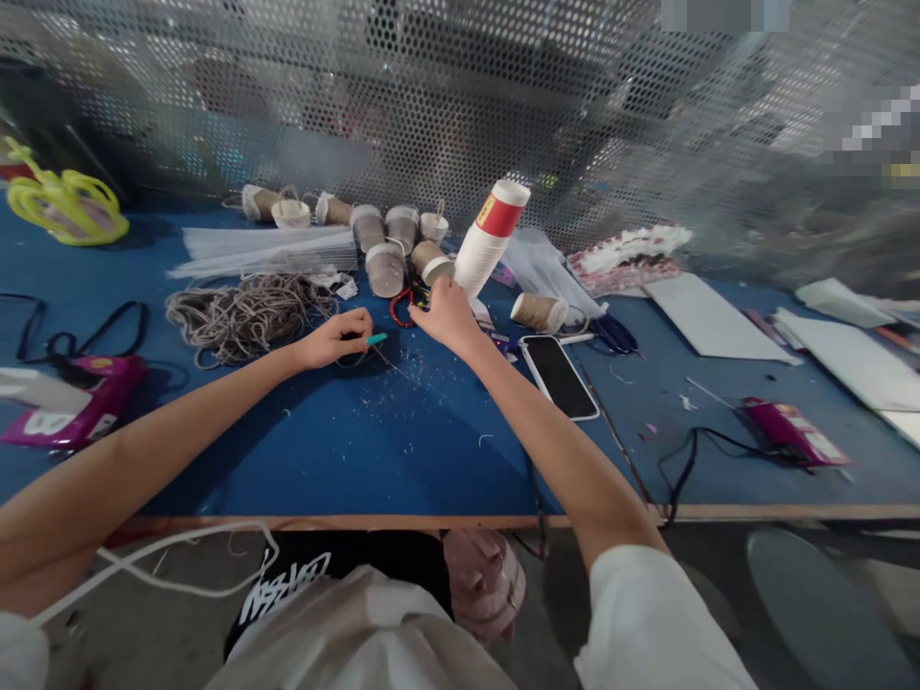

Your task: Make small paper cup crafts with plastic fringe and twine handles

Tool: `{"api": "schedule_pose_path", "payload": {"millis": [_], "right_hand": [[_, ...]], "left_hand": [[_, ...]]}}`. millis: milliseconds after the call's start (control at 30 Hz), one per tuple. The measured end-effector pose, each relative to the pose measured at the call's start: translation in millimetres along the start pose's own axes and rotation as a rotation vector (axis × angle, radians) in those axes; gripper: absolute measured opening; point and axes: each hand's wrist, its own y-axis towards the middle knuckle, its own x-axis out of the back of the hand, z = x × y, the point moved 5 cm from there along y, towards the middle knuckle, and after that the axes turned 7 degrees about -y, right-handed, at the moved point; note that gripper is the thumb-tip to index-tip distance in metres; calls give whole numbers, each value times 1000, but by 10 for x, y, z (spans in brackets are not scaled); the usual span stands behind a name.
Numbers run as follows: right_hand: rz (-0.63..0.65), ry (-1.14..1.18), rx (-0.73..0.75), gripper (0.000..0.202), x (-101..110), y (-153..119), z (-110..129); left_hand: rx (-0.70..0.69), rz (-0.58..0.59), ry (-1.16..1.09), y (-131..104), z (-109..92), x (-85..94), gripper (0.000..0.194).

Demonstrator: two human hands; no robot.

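My left hand (334,340) is closed near the middle of the blue table, with a small teal piece (377,339) at its fingertips and a thin cord hanging by it. Beyond and to the right, my right hand (446,311) reaches to red-handled scissors (402,309), its fingers bent at their handles. Just past that hand lies a brown wrapped cup (429,259). More wrapped cups (385,268) stand next to it. A tall stack of white paper cups (480,257) leans behind my right wrist. Left of these lies a tangled heap of grey cord (244,311).
A phone (559,376) lies right of my right forearm. Magenta devices with black cables lie at the left (86,402) and right (794,431). A yellow crown-shaped object (68,206) stands far left. White sheets (719,316) lie at right; a perforated metal screen (431,105) borders the back.
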Motion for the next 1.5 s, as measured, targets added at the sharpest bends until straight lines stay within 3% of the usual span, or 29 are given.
{"api": "schedule_pose_path", "payload": {"millis": [67, 200, 333, 400, 567, 633, 733, 800, 933, 1067, 1167, 1267, 1500], "right_hand": [[106, -55, -75, 46, -121, 183, 33], [272, 75, -142, 27, -266, 424, 39], [344, 215, -233, 4, -227, 555, -42], [393, 318, -269, 10, -175, 571, -82], [472, 591, -246, 26, -18, 403, -198], [432, 906, -186, 21, 47, 259, -219], [366, 1001, -217, 12, 85, -24, -324], [288, 969, -228, 21, 115, -207, -397], [231, 838, -56, 36, 200, -534, -445], [229, 477, 130, 35, 274, -851, -408], [195, 113, 178, 33, 279, -1032, -344], [195, -67, 230, 31, 209, -1122, -267], [132, -158, 342, 28, 60, -1029, -211]], "left_hand": [[52, 0, -87, 17, 58, 14, 42], [88, -22, -180, 36, 109, 32, 43], [159, -53, -299, 38, 169, 39, 41], [189, -53, -338, 38, 197, 34, 37], [167, -86, -345, 48, 214, 44, 35], [159, -102, -345, 50, 213, 51, 36], [181, -95, -348, 48, 213, 47, 37], [215, -81, -346, 43, 213, 37, 35], [277, -101, -327, 35, 200, 34, 34], [327, -130, -319, 34, 193, 25, 33], [347, -150, -330, 34, 200, 22, 33], [331, -135, -309, 37, 187, 15, 35], [179, -86, -242, 61, 72, 11, 37]]}}
